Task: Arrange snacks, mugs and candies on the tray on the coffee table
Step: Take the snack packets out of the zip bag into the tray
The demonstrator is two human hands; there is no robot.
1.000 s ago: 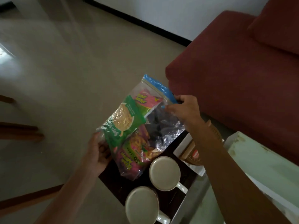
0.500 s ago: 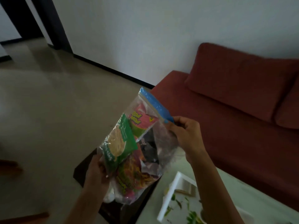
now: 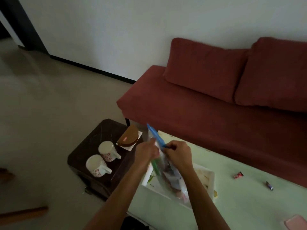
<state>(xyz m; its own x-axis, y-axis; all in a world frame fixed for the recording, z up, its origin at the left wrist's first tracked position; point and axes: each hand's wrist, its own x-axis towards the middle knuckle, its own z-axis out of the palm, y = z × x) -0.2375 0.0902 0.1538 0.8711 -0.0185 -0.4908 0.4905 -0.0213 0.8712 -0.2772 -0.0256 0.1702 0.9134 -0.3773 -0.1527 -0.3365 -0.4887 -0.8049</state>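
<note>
A clear zip bag of snack packets (image 3: pixel 167 171) with a blue seal strip hangs over the white tray (image 3: pixel 209 178) on the pale green coffee table (image 3: pixel 249 201). My left hand (image 3: pixel 146 151) and my right hand (image 3: pixel 178 155) both pinch the bag's top edge, one on each side of the blue strip. Two white mugs with red flower prints, one (image 3: pixel 108 151) behind the other (image 3: pixel 97 166), stand upside down on a dark side table (image 3: pixel 101 131). Two wrapped candies, a red one (image 3: pixel 238 175) and a dark one (image 3: pixel 269 185), lie loose on the coffee table.
A brown half-round packet (image 3: pixel 128 136) lies on a white napkin at the back of the dark side table. A red sofa (image 3: pixel 216 103) runs along the wall behind the coffee table. A pink object (image 3: pixel 295 223) sits at the table's lower right corner.
The bag has moved right, from above the side table to over the tray. My left hand has shifted from the bag's bottom to its top edge beside my right hand.
</note>
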